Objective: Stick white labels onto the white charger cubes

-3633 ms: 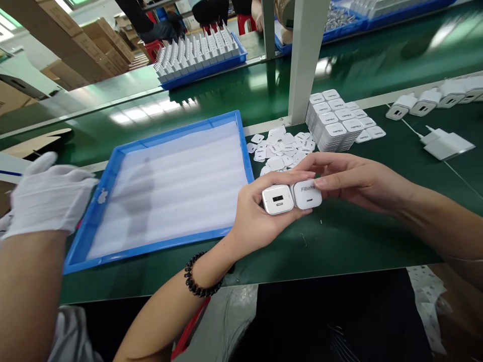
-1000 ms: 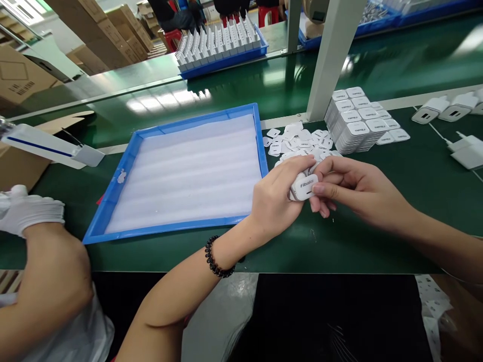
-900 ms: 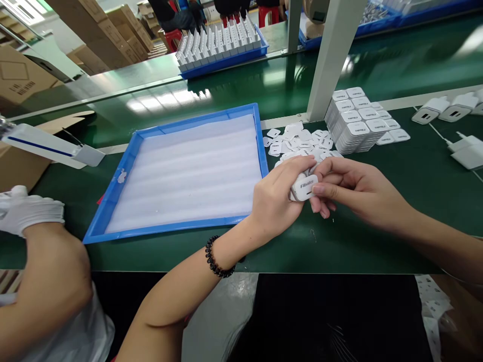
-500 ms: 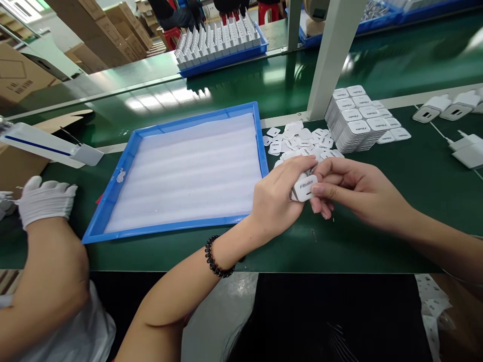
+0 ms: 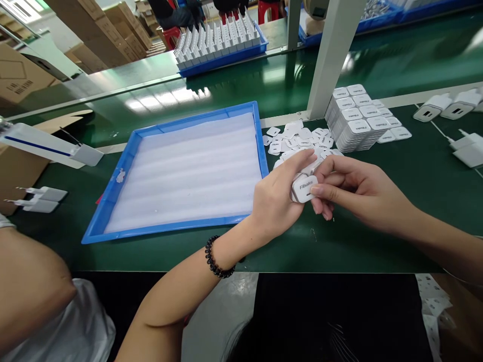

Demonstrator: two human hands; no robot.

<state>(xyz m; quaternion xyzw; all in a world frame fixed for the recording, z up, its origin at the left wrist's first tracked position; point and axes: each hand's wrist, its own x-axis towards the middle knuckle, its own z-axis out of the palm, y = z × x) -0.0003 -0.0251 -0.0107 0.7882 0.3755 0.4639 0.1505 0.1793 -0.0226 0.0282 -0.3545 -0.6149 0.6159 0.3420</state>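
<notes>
A small white cover plate (image 5: 305,187) with rounded corners, grey lettering and a narrow slot faces up between my hands. My left hand (image 5: 277,198) is wrapped round it and more white plastic behind it; whether that is a stack of plates or a charger body is hidden. The thumb and fingers of my right hand (image 5: 349,186) pinch the plate's right edge. Just beyond my hands lies a loose pile of similar cover plates (image 5: 296,133). Neat stacks of plates (image 5: 358,128) stand to the right of the pile.
A blue tray (image 5: 169,230) lined with white foam lies left of my hands. Plug chargers (image 5: 470,150) lie at the right, and two more chargers (image 5: 41,203) at the left. A co-worker's arm (image 5: 32,281) is at lower left. A metal post (image 5: 334,60) rises behind the stacks.
The co-worker's gloved hand has drawn back out of view at the left, uncovering two chargers. My left index finger has lifted slightly; the plate between my hands has barely shifted.
</notes>
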